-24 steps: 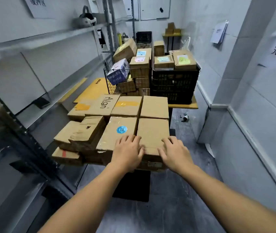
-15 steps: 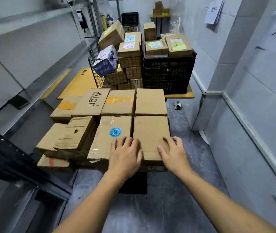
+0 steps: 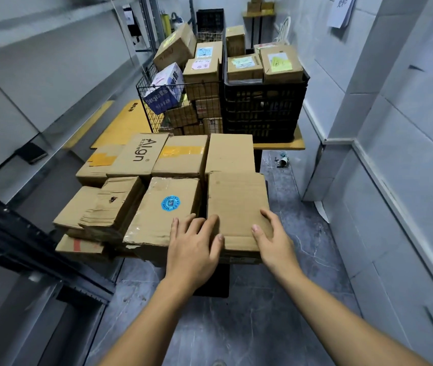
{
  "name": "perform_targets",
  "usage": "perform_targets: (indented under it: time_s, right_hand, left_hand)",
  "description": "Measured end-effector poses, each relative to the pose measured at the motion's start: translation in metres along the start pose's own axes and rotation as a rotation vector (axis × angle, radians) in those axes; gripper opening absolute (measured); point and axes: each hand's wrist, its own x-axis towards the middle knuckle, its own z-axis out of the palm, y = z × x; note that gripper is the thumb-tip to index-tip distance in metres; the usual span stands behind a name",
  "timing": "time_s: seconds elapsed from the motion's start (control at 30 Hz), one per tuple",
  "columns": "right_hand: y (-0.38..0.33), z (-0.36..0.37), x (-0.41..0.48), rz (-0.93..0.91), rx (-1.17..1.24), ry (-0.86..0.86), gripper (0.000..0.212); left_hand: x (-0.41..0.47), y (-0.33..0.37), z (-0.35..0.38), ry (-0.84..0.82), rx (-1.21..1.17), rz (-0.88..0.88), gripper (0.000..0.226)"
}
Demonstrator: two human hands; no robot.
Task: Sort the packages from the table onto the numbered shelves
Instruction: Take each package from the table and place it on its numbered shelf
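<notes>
Several brown cardboard packages lie packed together on a low table. The nearest right one is a plain box [image 3: 236, 202]. My left hand [image 3: 194, 247] grips its near left edge, thumb on top, fingers at the gap beside the box with a blue round sticker [image 3: 162, 212]. My right hand [image 3: 276, 241] grips the near right corner, thumb on top and fingers round the side. The plain box's far edge sits raised over the box behind it. Grey metal shelves [image 3: 38, 27] run along the left wall; no numbers are readable on them.
Behind the packages a wire basket [image 3: 157, 107] and a black crate [image 3: 262, 109] hold more labelled boxes on a yellow table [image 3: 278, 146]. A white wall closes in on the right. Grey floor lies between me and the table.
Both hands slid from the box top to its near edges and took hold. The plain box has come up and shifted right, opening a dark gap on its left. The view tilted down.
</notes>
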Motion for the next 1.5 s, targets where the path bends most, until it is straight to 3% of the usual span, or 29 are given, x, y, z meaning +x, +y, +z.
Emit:
perform_targets:
  time_s: [0.13, 0.2, 0.27, 0.33, 0.43, 0.5, 0.67, 0.8, 0.93, 1.03, 1.17, 1.27, 1.37, 1.5]
  right_hand:
    - [0.002, -0.023, -0.009, -0.02, 0.171, 0.036, 0.037]
    - [0.007, -0.032, -0.013, -0.035, 0.264, 0.03, 0.035]
    - [0.011, -0.04, -0.017, -0.042, 0.32, 0.018, 0.032]
    - [0.012, -0.047, -0.023, -0.05, 0.355, -0.005, 0.035]
    - [0.012, -0.058, -0.031, -0.063, 0.353, -0.068, 0.037]
    - [0.01, -0.066, -0.036, -0.093, 0.302, -0.105, 0.034]
    - [0.003, -0.079, -0.045, -0.173, -0.026, -0.105, 0.038]
    - [-0.011, -0.088, -0.054, -0.194, -0.065, -0.062, 0.053]
    - [-0.013, -0.086, -0.057, -0.15, 0.0, -0.13, 0.086]
    - [-0.013, -0.085, -0.061, -0.141, 0.112, -0.078, 0.067]
    - [-0.017, -0.094, -0.062, -0.107, 0.398, -0.081, 0.04]
    - [-0.015, -0.099, -0.06, 0.007, 0.639, -0.083, 0.03]
    - [-0.008, -0.101, -0.06, 0.122, 0.817, -0.109, 0.028]
    - [0.0, -0.099, -0.063, 0.134, 0.858, -0.19, 0.033]
  left_hand:
    - [-0.008, 0.016, -0.007, 0.11, -0.467, 0.007, 0.049]
    - [-0.01, 0.024, -0.008, 0.135, -0.731, -0.106, 0.045]
    - [-0.011, 0.029, -0.003, 0.164, -0.822, -0.229, 0.046]
    - [-0.014, 0.033, 0.003, 0.108, -0.864, -0.328, 0.048]
    - [-0.024, 0.046, 0.009, -0.014, -1.184, -0.423, 0.035]
    - [-0.032, 0.053, 0.01, 0.023, -1.324, -0.438, 0.035]
    - [-0.051, 0.063, 0.009, 0.152, -1.236, -0.379, 0.048]
    - [-0.057, 0.076, 0.005, 0.191, -1.054, -0.297, 0.056]
    - [-0.062, 0.093, 0.0, 0.231, -0.797, -0.19, 0.057]
    - [-0.065, 0.096, -0.003, 0.23, -0.764, -0.119, 0.058]
    - [-0.067, 0.091, -0.014, 0.177, -1.013, -0.125, 0.052]
    - [-0.063, 0.081, -0.018, 0.21, -1.074, -0.198, 0.043]
    - [-0.062, 0.077, -0.021, 0.229, -0.954, -0.272, 0.029]
    - [-0.07, 0.072, -0.02, 0.155, -0.935, -0.34, 0.06]
